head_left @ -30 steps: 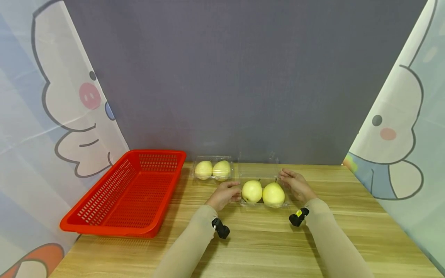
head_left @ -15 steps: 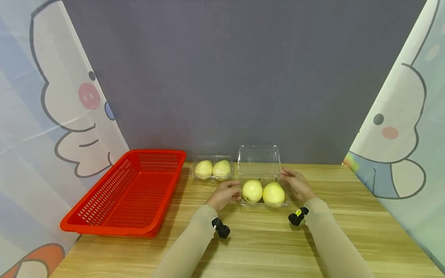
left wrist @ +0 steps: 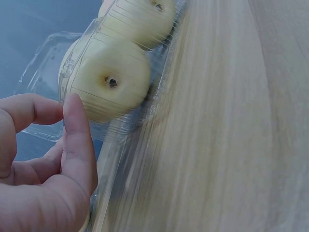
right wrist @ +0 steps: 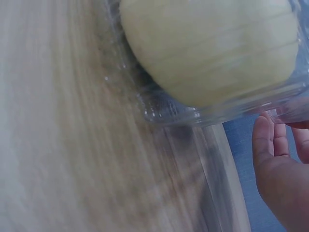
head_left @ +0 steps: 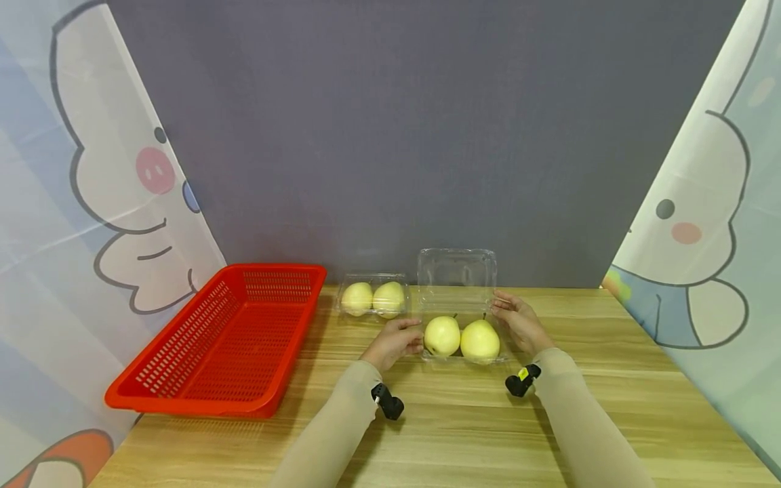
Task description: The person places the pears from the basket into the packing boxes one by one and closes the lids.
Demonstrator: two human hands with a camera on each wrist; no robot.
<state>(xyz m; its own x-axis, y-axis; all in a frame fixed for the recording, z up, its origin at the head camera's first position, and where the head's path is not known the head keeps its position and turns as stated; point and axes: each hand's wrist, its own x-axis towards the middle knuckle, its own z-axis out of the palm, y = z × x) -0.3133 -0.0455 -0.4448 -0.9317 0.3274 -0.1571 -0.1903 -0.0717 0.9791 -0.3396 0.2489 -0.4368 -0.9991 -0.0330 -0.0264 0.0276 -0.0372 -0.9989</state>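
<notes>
A clear plastic clamshell box [head_left: 454, 360] sits on the table with its lid [head_left: 457, 268] raised and leaning back. Two yellow pears, a left one [head_left: 442, 336] and a right one [head_left: 481, 341], lie side by side in its base. My left hand [head_left: 395, 343] pinches the box's left rim between thumb and fingers, beside a pear [left wrist: 111, 79] seen through the ribbed plastic. On the far right, my right hand [head_left: 521, 327] holds the box's edge near the lid hinge. In the right wrist view, the fingers [right wrist: 263, 137] reach the rim, partly hidden by plastic.
Behind and left of my left hand stands a second clear box [head_left: 375, 311] with two pears inside. A red perforated plastic basket [head_left: 183, 405] occupies the table's left side. A dark grey panel [head_left: 390, 135] rises at the table's back edge.
The clear lid has shifted, its top edge now showing higher and wider against the grey panel. Both hands and the pears stay almost where they were.
</notes>
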